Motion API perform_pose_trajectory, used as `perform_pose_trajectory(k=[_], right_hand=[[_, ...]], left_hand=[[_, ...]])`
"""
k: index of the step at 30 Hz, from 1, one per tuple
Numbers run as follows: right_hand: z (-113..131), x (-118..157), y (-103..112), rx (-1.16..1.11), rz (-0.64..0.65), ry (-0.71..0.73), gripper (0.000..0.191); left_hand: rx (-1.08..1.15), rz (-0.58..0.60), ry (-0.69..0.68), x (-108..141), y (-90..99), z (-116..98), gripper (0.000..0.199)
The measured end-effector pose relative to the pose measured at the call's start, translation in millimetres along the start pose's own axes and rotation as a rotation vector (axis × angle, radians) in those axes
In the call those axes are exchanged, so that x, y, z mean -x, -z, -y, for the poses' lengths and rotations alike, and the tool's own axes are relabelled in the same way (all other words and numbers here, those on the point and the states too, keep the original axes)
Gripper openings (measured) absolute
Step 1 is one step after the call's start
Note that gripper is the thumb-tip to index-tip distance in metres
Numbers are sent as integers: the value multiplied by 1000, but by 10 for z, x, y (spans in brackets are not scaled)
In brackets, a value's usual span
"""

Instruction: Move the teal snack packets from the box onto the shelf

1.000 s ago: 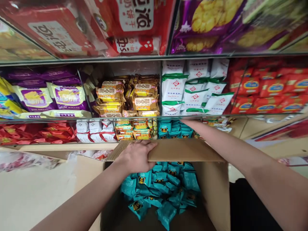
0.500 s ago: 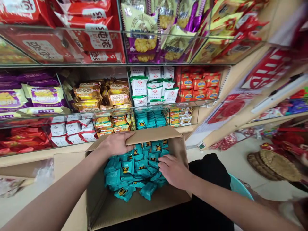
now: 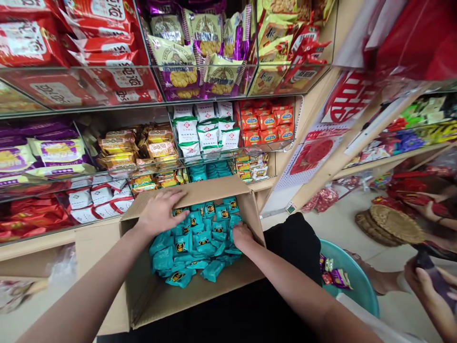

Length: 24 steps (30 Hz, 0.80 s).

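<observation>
A cardboard box (image 3: 200, 297) stands tilted against my lap, holding a heap of teal wrapped snack packets (image 3: 202, 240). My left hand (image 3: 159, 213) lies over the box's back left corner. Its fingers are stretched out along the back flap (image 3: 210, 187), and the thumb points apart over the packets. Down inside the box at the right wall is my right hand (image 3: 243, 237), its fingers curled in among the packets. Those fingertips are hidden, so what they hold cannot be made out.
Glass-fronted shelves (image 3: 117, 85) of packaged snacks rise behind the box. A teal basin (image 3: 371, 297) with several packets stands right of my black-clothed leg. Another person's hand (image 3: 428, 290) holds a dark object at the far right. Woven baskets (image 3: 396, 224) sit on the floor.
My left hand has loosened from the flap, with its fingers now spread. My right hand has reached deeper along the right wall and curled. The view has swung right, showing more of the basin.
</observation>
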State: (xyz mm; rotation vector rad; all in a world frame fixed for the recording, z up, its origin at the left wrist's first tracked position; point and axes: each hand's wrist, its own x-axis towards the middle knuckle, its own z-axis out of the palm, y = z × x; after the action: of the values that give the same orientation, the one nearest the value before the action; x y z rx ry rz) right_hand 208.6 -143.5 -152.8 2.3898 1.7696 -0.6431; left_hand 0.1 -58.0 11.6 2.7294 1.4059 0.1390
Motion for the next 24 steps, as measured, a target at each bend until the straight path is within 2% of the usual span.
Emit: perform_pose_trajectory(k=[3, 5, 7, 10, 11, 13, 15, 18, 24], right_hand=[[-13, 68, 124, -33, -19, 38, 28], [-46, 174, 255, -51, -65, 79, 24], [-66, 319, 399, -185, -129, 143, 30], [-3, 560, 551, -705, -149, 335, 38], [44, 633, 572, -877, -139, 397, 37], [155, 749, 581, -1054, -148, 460, 32], [261, 808, 570, -1094, -232, 430, 33], [358, 808, 565, -1121, -407, 338, 41], [368, 792, 571, -1009, -638, 327, 39]], left_hand=[[133, -211, -115, 308, -164, -138, 46], [283, -277, -149, 536, -338, -286, 41], [499, -273, -31, 701, -513, -471, 45], [964, -159, 312, 753, -689, -745, 55], [1102, -124, 400, 729, -716, -817, 53], [1283, -136, 483, 661, -736, -916, 42], [1333, -241, 489, 604, -731, -963, 33], [1301, -362, 519, 565, -715, -982, 35], [1167, -405, 558, 548, -651, -1015, 42]])
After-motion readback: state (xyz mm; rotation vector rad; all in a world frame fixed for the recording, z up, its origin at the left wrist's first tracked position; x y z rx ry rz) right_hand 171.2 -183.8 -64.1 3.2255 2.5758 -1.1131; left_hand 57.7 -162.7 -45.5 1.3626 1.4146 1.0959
